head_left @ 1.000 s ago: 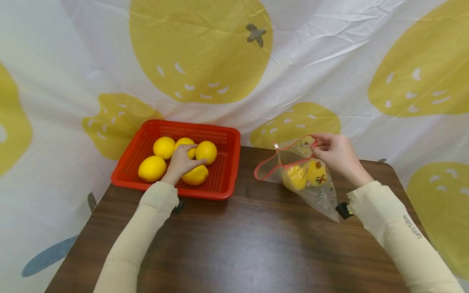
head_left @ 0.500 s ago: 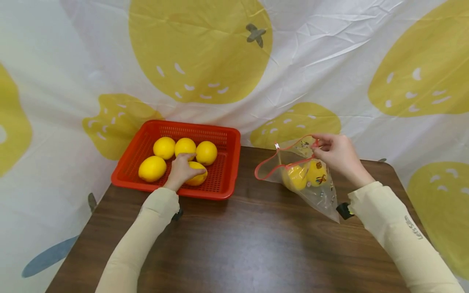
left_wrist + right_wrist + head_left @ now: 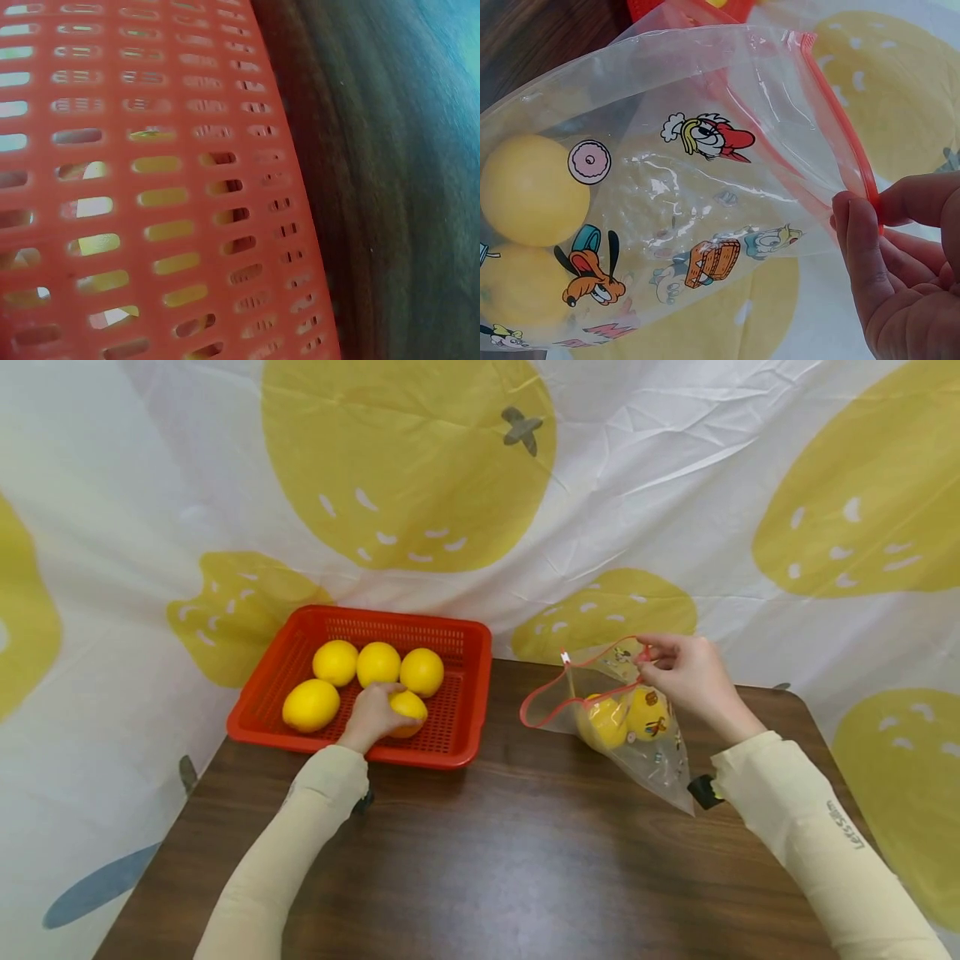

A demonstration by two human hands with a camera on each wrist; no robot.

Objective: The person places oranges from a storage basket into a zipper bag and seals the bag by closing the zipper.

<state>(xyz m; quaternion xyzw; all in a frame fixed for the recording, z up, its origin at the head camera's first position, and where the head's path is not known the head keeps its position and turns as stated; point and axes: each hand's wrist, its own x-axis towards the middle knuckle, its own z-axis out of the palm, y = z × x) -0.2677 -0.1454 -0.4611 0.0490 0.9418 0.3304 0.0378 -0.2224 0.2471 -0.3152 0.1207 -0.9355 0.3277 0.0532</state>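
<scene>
In the head view, my left hand (image 3: 371,717) reaches into the red plastic basket (image 3: 480,693) and grips a lemon (image 3: 408,708) at the front, thumb and fingers around it. Several other yellow lemons (image 3: 311,705) lie in the basket around it. On the right, my right hand (image 3: 693,681) pinches the red zip edge of a clear zip bag (image 3: 660,777), its mouth held apart. Two lemons (image 3: 534,191) show inside the bag. The left wrist view shows only the basket's slotted wall, with yellow behind it; the left hand is hidden there.
Everything stands on a dark brown wooden table (image 3: 510,860). A white curtain (image 3: 600,510) printed with large yellow fruit hangs right behind it. The basket's raised rim surrounds the lemons, and bare table lies between basket and bag.
My left hand has come down from above the back lemons to the front lemon and closed on it, and that lemon has shifted slightly right. The right hand and bag have stayed put.
</scene>
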